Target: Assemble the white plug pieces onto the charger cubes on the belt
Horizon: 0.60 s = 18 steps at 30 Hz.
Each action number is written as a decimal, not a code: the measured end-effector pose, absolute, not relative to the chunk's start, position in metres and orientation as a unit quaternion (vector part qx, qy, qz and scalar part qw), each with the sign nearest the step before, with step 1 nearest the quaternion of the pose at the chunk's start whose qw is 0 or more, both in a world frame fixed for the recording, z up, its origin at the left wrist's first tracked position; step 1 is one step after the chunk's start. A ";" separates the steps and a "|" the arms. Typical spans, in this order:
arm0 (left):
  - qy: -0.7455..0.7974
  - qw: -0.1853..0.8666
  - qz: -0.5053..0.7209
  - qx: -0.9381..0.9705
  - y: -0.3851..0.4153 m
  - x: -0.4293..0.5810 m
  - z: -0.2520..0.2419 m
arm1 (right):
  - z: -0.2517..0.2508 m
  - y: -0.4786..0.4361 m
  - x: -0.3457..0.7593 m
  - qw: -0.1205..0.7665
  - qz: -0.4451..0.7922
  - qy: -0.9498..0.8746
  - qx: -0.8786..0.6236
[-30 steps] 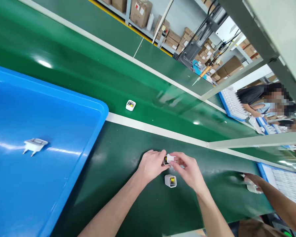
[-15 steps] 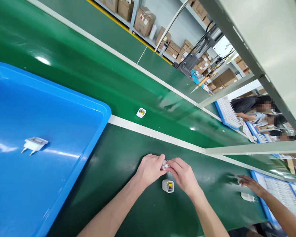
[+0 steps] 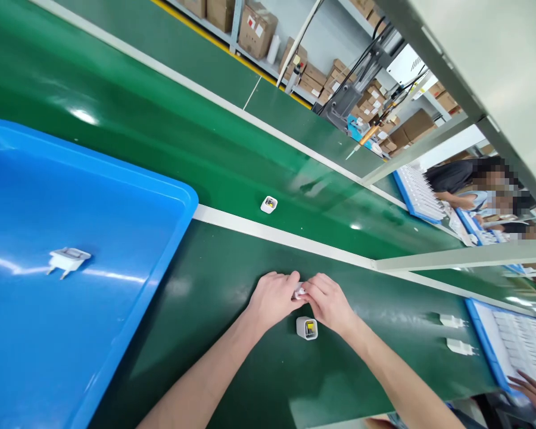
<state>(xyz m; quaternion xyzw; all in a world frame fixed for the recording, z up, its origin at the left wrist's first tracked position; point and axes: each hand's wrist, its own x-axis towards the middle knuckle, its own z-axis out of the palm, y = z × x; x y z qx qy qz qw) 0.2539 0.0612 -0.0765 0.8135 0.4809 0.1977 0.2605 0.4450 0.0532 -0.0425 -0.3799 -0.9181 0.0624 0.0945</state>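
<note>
My left hand [image 3: 273, 298] and my right hand [image 3: 327, 302] meet over the dark green bench and pinch one small white charger part [image 3: 299, 292] between their fingertips; most of it is hidden by the fingers. Just below my hands a white charger body [image 3: 307, 328] with a yellow inside stands on the bench. Another such body [image 3: 268, 204] sits on the green conveyor belt [image 3: 161, 137] beyond the white strip. A white plug piece [image 3: 67, 260] with two pins lies in the blue tray [image 3: 170, 196] at the left.
Two white plug pieces [image 3: 451, 321] [image 3: 459, 346] lie on the bench at the right, near a blue tray of white parts [image 3: 518, 333]. A co-worker's hand [image 3: 533, 393] shows at the lower right corner. More people sit at the far right; cardboard boxes [image 3: 254, 27] fill shelves behind.
My hands closed together on the white part. The body on the belt drifted to the right. The co-worker's arm drew back from the bench, leaving two plug pieces there.
</note>
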 end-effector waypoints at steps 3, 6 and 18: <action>0.486 0.263 0.179 0.814 0.062 0.253 -0.071 | -0.046 0.054 0.443 0.073 0.035 -0.925 -0.372; 0.493 0.254 0.160 0.817 0.061 0.252 -0.065 | -0.047 0.059 0.438 0.075 0.025 -0.928 -0.363; 0.609 0.148 0.116 0.771 0.166 0.235 -0.018 | -0.058 0.024 0.608 0.145 -0.011 -0.727 -0.671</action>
